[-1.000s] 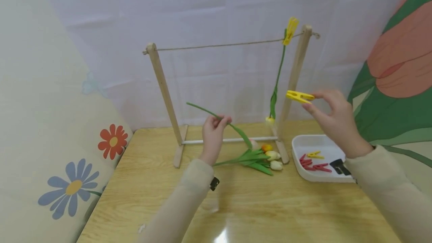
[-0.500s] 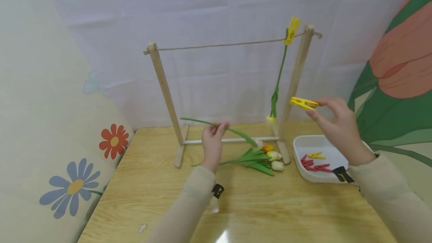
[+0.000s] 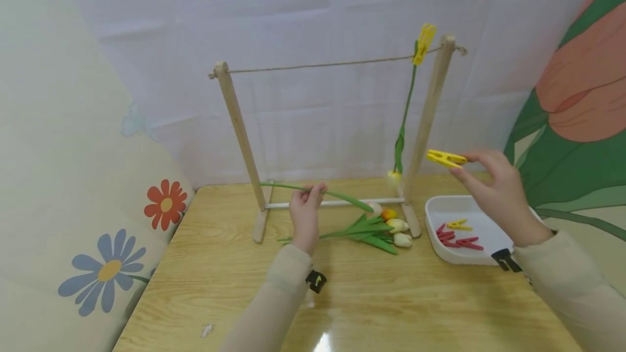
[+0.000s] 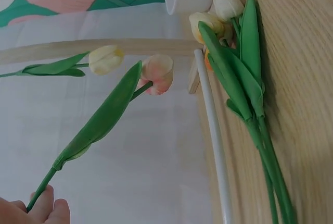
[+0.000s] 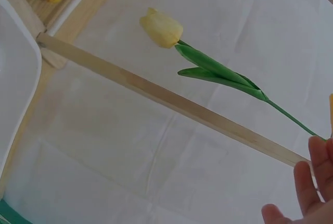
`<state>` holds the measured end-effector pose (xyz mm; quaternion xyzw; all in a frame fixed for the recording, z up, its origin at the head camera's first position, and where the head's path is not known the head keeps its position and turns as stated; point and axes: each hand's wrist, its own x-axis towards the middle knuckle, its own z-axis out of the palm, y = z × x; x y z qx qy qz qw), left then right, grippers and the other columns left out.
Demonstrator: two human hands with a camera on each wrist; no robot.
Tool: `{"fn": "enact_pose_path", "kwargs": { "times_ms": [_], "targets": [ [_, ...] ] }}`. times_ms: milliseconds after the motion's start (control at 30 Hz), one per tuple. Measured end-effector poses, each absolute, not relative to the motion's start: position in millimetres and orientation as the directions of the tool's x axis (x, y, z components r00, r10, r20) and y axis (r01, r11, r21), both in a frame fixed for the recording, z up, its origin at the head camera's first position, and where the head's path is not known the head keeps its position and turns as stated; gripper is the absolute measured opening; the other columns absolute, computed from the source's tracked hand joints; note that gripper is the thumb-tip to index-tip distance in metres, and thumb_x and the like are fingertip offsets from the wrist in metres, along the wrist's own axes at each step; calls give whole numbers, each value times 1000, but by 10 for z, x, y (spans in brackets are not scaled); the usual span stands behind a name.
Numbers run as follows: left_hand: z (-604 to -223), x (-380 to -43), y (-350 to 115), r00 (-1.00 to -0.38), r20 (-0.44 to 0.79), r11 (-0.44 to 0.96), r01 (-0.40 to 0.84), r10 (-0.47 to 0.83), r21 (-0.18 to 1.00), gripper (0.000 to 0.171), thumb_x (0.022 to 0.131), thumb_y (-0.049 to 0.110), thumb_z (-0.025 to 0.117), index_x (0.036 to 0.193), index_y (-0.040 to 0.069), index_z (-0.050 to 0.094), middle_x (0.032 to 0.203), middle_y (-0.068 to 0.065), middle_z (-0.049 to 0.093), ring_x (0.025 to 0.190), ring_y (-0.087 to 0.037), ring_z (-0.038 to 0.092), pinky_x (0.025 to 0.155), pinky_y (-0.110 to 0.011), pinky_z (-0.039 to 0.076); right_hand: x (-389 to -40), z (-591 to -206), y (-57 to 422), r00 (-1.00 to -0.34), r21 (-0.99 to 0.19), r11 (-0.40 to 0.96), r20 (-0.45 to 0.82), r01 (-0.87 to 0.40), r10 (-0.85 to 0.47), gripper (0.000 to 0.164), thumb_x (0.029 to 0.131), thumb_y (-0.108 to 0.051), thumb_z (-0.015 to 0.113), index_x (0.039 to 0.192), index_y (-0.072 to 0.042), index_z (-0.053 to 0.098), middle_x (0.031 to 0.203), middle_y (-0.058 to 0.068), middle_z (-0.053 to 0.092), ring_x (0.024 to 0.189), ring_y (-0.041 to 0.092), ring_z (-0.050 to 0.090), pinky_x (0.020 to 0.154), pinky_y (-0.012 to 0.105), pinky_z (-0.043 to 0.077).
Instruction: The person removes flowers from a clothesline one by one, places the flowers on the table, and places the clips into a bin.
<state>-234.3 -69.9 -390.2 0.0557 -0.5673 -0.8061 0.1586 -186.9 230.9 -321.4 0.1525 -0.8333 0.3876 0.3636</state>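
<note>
My left hand (image 3: 306,212) grips the green stem of a pink tulip (image 4: 157,73), held nearly level low in front of the frame, its bloom to the right. Up at the right, my right hand (image 3: 504,192) pinches the end of a yellow clothespin (image 3: 445,158) between thumb and fingers. Another yellow clothespin (image 3: 424,45) fixes a yellow tulip (image 3: 399,148) head-down to the twine (image 3: 318,66) near the right post. In the right wrist view, that hanging tulip (image 5: 161,28) is beyond the right hand (image 5: 318,187). Several tulips (image 3: 364,228), white and orange, lie on the table.
The wooden frame (image 3: 238,129) has two posts and a white lower bar (image 3: 281,206). Right of it stands a white tray (image 3: 442,254) holding red clothespins (image 3: 468,243) and a yellow one (image 3: 459,225). A white cloth (image 3: 293,10) hangs behind.
The left hand has lowered the tulip, and its stem has swung from slanted to nearly level. My right hand has moved slightly down and right with the clothespin.
</note>
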Motion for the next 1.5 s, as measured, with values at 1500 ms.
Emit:
{"fn": "enact_pose_path", "kwargs": {
  "times_ms": [1500],
  "targets": [
    [-5760,-2930,-826,-979,-146,-692,-7,-143,722,16,99,11,63,104,0,53,117,-18,71,121,-26,62,106,-40,51,-2028,-3745,2817,-818,-532,742,574,-409,-39,26,96,-11,68,112,9,65,108,27,62,97,-22,33,72,8,36]
  ]
}}
